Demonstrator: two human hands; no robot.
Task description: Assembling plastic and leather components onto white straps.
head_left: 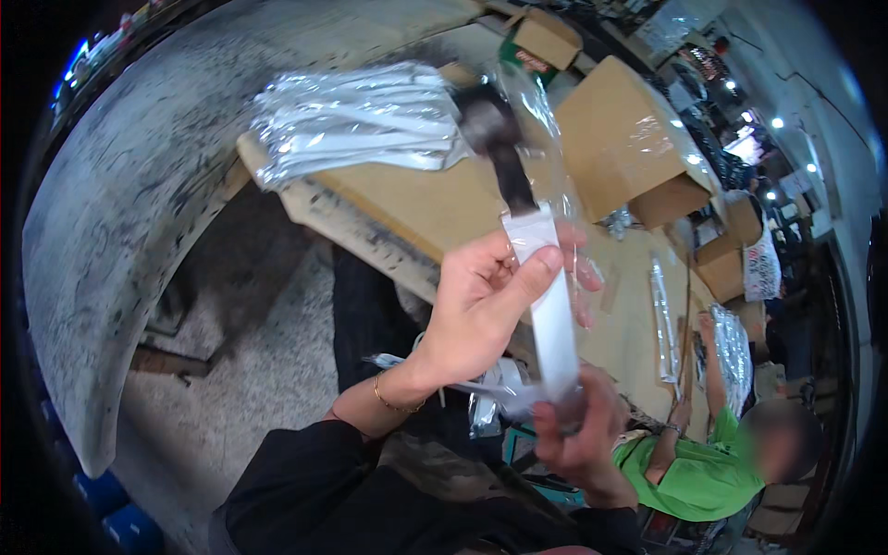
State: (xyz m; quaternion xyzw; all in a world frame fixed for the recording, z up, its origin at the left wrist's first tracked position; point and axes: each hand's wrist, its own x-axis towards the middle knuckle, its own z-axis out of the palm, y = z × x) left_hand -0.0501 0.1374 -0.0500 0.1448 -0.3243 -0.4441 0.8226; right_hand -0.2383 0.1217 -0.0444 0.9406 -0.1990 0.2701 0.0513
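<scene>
A long, flat white-and-silver piece (553,319) with a dark, narrow upper end (511,176) slants in front of me. My left hand (472,314) is closed around its upper part, thumb pressed on the flat face. At its lower end is my right hand (589,435), slightly blurred, with the fingers bent around it. Loose clear plastic (532,102) rises beside the dark end. What the dark, rounded blur at the top is, I cannot make out. Just beyond, a pile of flat silvery pieces in clear plastic (370,116) lies on the table.
The cardboard-covered table (407,208) has a worn edge on its left. Large cardboard boxes (615,139) stand at the far right. A co-worker in a green shirt (694,476) reaches over the table at the right, near more silvery packs (731,356). A curved grey surface (139,213) sweeps along the left.
</scene>
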